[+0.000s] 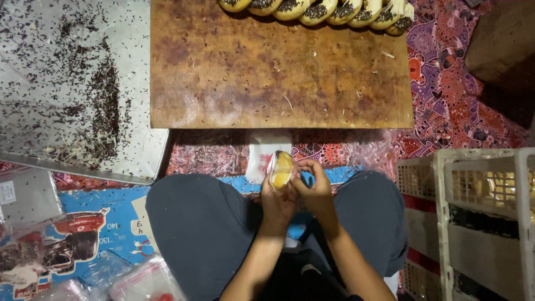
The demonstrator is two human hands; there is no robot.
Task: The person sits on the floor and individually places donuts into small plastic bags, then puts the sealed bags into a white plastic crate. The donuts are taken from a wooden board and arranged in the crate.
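1. Patterned purple cloth [462, 95] is spread on the floor, and a low wooden board [278, 72] is set upon it ahead of the seated person's knees.
2. A yellow pastry in a clear wrapper [281, 169] is held upright above the lap, just below the near edge of the board.
3. The pastry is gripped from below and behind by the left hand [277, 196], whose fingers are closed around it.
4. The wrapper's right side is pinched by the right hand [315, 189], whose fingers are curled onto the plastic.
5. The step in hand is judged to be bagging or sealing the pastry; a firm, even pull on the film would be called for next.
6. Along the far edge of the board a row of sprinkle-topped pastries [317, 10] is laid.
7. A metal tray [72, 83], left of the board, is strewn with dark sprinkles.
8. White plastic crates [479, 223] stand at the right; something yellowish shows inside, too dim to identify.
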